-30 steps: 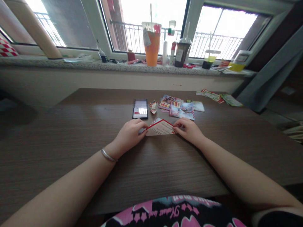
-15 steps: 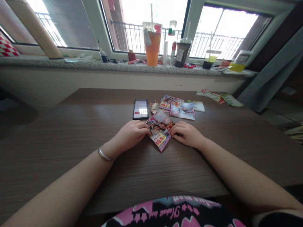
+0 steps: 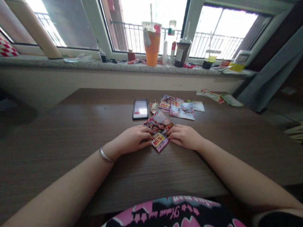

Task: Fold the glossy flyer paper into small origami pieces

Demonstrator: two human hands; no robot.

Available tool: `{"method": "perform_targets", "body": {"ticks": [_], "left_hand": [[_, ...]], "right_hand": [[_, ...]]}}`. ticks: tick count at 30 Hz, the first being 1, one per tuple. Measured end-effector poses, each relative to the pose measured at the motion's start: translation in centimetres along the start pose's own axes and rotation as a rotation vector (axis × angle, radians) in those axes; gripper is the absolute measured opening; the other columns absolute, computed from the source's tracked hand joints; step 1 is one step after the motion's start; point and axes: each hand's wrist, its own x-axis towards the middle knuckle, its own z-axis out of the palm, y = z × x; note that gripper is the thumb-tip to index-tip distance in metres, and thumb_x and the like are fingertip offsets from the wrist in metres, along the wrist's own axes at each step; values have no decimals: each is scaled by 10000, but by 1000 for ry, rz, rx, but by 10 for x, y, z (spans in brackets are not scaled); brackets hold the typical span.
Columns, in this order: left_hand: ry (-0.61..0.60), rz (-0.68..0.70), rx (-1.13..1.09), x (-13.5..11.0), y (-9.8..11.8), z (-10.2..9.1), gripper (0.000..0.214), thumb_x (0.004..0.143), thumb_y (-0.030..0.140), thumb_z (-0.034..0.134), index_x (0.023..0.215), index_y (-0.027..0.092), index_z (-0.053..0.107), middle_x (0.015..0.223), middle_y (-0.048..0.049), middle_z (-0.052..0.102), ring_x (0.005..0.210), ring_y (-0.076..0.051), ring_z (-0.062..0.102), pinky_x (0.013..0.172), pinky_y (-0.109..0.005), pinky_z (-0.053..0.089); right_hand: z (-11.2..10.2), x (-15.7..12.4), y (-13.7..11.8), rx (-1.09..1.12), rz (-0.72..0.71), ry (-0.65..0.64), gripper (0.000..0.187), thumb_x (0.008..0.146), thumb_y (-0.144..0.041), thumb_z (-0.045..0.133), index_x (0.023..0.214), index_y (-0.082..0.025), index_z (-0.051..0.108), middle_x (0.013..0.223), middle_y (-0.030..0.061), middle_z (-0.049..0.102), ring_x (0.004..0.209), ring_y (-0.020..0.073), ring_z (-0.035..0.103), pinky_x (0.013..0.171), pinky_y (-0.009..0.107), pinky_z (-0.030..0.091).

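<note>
A printed paper flyer [image 3: 159,129] with a yellow "89.9" patch lies turned cornerwise on the brown table, its near corner pointing at me. My left hand [image 3: 136,138] grips its left edge, fingertips on top of the sheet. On the opposite edge, my right hand [image 3: 183,136] has its fingers closed over the paper, with the thumb partly hidden. Just beyond the flyer is a phone [image 3: 140,109] with a lit screen. More printed flyers [image 3: 182,110] overlap one another behind my right hand, beside a small crumpled paper piece [image 3: 153,107].
Several leaflets [image 3: 232,100] lie at the table's [image 3: 71,132] far right corner. Along the stone windowsill [image 3: 125,66] stand an orange drink cup [image 3: 152,47], a dark drink cup [image 3: 182,53], bottles and pens. A cardboard tube [image 3: 38,31] leans at the left.
Both hands have shifted slightly towards me along the flyer's edges, the fingers now lying further over it. The flyer has moved slightly left and its near corner looks blunter.
</note>
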Motion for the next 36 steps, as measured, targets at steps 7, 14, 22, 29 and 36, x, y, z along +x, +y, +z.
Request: {"method": "perform_targets", "body": {"ticks": [7,14,22,29,36], "left_hand": [[3,-44,-29,2,3,0,157,918,272,550,932,214,696,1211,-57,655,1100,-205,612,965,-355,493],[-28,-58,-20,5,9,-2,207,942,229,495,1052,208,670,1185,-60,675,1085,-191,627,959,-339,500],[-40,-6,-2,6,16,-9,316,949,370,507,1190,220,647,1262,-64,638,1171,-229,571,1009,-376,456],[-58,-48,-2,7,19,-10,337,920,414,539,1170,216,650,1252,-69,636,1139,-243,579,994,-387,448],[-62,-113,-19,11,32,-12,262,910,409,552,1012,201,674,1013,-60,694,962,-217,629,875,-343,484]], "right_hand": [[2,0,-2,-56,-21,-37,211,951,-273,481,957,-198,677,1112,50,709,990,180,649,858,322,528],[2,3,-4,-65,-15,-50,196,937,-239,478,947,-197,669,1101,56,717,988,184,651,857,323,528],[-1,6,-9,-14,118,-46,242,916,-227,488,1080,-189,661,999,70,726,923,193,654,814,320,528],[-1,8,-12,92,187,-28,201,909,-213,493,996,-201,674,975,74,721,922,183,653,826,306,513],[-6,16,-23,205,219,-23,170,905,-199,512,966,-195,670,931,64,715,884,177,646,800,293,506]]}}
